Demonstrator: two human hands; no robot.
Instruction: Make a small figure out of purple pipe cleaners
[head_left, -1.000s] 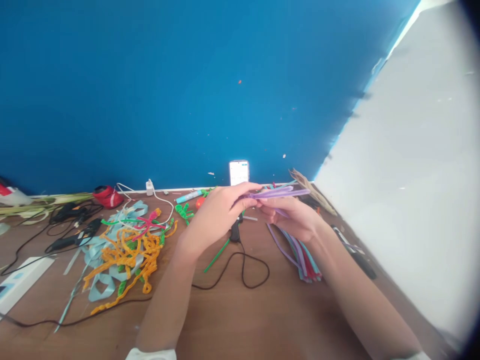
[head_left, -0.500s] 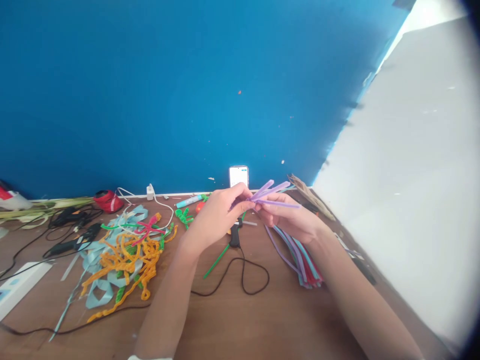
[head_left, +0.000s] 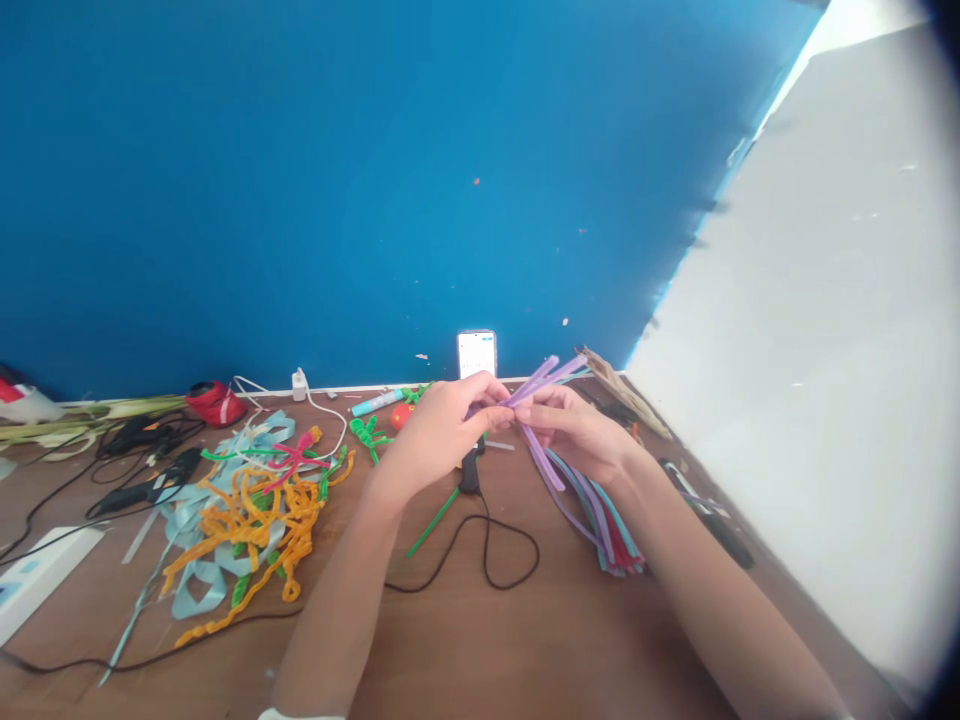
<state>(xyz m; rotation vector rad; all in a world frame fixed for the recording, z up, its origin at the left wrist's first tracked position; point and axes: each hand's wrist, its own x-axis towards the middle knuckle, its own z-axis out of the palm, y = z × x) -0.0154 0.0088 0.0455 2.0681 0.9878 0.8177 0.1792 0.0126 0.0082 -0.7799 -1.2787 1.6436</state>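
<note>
Several purple pipe cleaners (head_left: 541, 377) meet at one point between my hands, above the back of the table. My left hand (head_left: 457, 418) is closed on them, thumb and fingers pinching near the crossing. The fingertips of my right hand (head_left: 570, 425) pinch the same purple bundle from the right. Some purple ends fan up and to the right, and another end hangs down beneath my right hand. Below it, a bundle of blue, purple and red pipe cleaners (head_left: 611, 535) lies on the table. Behind my hands a lit phone (head_left: 478, 355) leans against the blue wall.
A black glue gun (head_left: 469, 472) with a green stick and a cord (head_left: 480, 518) lies mid-table. Tangled orange pipe cleaners (head_left: 262, 520) and pale blue ribbon (head_left: 199, 590) cover the left. A white power strip (head_left: 46, 570) is at far left, a dark-handled tool (head_left: 709, 515) at right.
One purple stem that pointed right across my right hand now hangs down below it. My right fingers have closed in nearer to my left ones.
</note>
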